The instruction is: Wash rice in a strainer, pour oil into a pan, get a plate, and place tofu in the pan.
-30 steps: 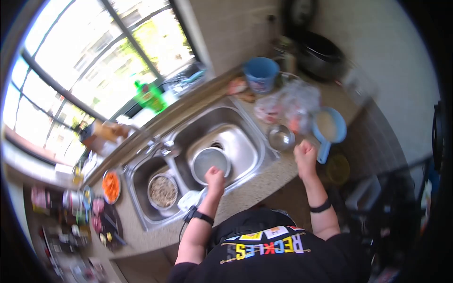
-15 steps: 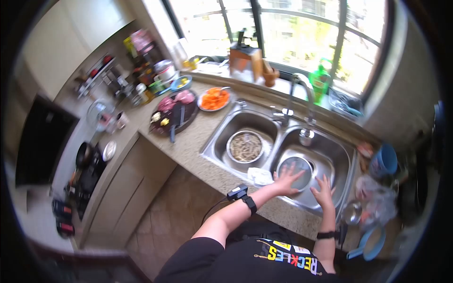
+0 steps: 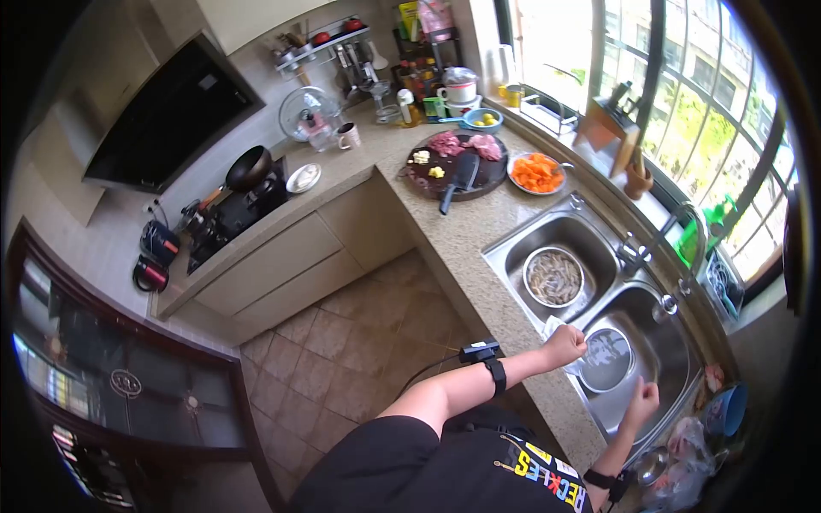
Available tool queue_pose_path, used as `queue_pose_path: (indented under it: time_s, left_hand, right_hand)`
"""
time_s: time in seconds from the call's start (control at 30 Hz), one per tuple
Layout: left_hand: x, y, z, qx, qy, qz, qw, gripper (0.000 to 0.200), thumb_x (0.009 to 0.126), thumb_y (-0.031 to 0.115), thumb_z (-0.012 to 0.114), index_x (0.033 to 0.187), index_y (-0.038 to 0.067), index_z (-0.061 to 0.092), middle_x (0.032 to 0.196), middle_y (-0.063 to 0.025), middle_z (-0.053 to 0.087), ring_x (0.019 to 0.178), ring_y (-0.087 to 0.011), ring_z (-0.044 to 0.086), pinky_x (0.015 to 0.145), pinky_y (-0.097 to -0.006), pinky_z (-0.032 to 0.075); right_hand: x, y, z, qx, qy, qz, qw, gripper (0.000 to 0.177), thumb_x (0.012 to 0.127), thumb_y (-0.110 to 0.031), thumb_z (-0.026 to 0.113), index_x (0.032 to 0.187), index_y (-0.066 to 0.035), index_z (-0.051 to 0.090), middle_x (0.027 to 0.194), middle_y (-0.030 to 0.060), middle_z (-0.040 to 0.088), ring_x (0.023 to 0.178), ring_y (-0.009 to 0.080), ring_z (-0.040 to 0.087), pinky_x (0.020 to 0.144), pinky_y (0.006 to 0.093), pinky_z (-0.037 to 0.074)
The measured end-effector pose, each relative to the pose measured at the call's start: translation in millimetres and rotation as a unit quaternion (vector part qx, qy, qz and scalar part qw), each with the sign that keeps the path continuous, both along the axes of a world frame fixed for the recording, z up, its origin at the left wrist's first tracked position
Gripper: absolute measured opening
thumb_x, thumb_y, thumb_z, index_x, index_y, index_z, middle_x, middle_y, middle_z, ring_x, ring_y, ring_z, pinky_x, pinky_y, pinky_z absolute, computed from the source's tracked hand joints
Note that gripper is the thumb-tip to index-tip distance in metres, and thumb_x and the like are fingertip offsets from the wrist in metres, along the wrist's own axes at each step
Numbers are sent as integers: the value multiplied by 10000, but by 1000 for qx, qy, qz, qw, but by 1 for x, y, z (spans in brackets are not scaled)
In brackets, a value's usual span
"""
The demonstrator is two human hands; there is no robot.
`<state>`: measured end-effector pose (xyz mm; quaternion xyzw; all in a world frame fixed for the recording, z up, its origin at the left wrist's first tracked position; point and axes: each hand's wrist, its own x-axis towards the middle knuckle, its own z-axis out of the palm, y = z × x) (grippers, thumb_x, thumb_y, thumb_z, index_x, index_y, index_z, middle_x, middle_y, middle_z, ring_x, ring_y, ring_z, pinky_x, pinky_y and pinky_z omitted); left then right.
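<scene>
My left hand (image 3: 565, 344) is closed in a fist above the front edge of the right sink basin (image 3: 658, 342), and nothing shows in it. Beside and partly behind it is a crumpled white piece (image 3: 552, 327), cloth or paper, at the basin's edge. My right hand (image 3: 645, 401), also closed with nothing visible inside, hovers over the right end of that basin. Between and beyond the hands, a round metal bowl (image 3: 605, 361) with a greyish inside sits in the basin. In the left basin stands another metal bowl (image 3: 531, 278) of greyish pieces that look like raw shrimp.
Left of the sink, a cleaver (image 3: 463, 178) and meat (image 3: 445, 144) lie on a round board (image 3: 419, 178), near a plate of cut carrots (image 3: 537, 173). A faucet (image 3: 684, 214) arches behind the sink. At right are plastic bags (image 3: 684, 466) and a blue container (image 3: 725, 410).
Both hands have gone from spread fingers to closed fists. My view has swung left, bringing more of the stove, floor and glass-paned door into sight.
</scene>
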<state>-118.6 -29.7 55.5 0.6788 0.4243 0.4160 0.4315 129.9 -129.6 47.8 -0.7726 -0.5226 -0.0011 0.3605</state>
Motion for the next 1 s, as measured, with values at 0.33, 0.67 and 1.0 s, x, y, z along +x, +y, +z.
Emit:
queue_pose_path:
  time_s: [0.33,0.67,1.0]
  left_hand:
    - [-234,-15,-3,12,-23,132,991,128,684,-50,490,643,27,397,546,-43,401,521,-102,376,484,-281,334]
    - [-492,-103,-18,-24,167,243,955,652,664,159,673,1276,223,458,1335,-236,330,1157,-380,432,955,-412,382]
    - [-627,-163,-61,-185,19,420,888,384,759,28,623,1137,62,563,1196,-82,475,1003,-156,527,814,-281,449]
  right_hand:
    - [-116,19,6,219,324,38,919,337,738,79,427,622,-150,207,579,-81,202,487,5,192,404,190,158]
    - [-445,71,62,-39,135,378,915,496,678,-28,627,1168,-39,546,1214,172,507,1144,301,473,973,358,357]
    - [-660,175,103,-65,105,574,810,363,727,-153,662,1077,-87,595,1093,157,531,1048,320,497,914,376,401]
